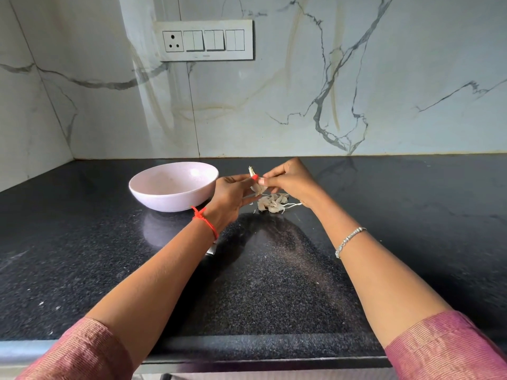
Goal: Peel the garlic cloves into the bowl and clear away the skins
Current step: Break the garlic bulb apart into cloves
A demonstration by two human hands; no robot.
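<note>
The fingers (262,181) of the right hand (290,182) and left hand (233,196) pinch one papery white garlic clove (258,189), held just over the small heap of cloves and skins (273,202) at their six o'clock on the speckled black stone worktop (411,215). Best, I'd judge, to tear the skin from the dry tip downward. The bare clove can then drop into the round pale pink bowl (153,176) at nine o'clock.

The table (274,283) is a black, speckled, glossy stone slab with a rounded front edge; a pale pink bowl (170,202) stands upright on its far left-centre part, its reflection showing on the polished surface just in front; a small heap of garlic cloves (271,202) with papery skins and thin stalks lies to the right of the bowl, apart from it; a tiny white scrap (254,212) lies just beside the heap.
</note>
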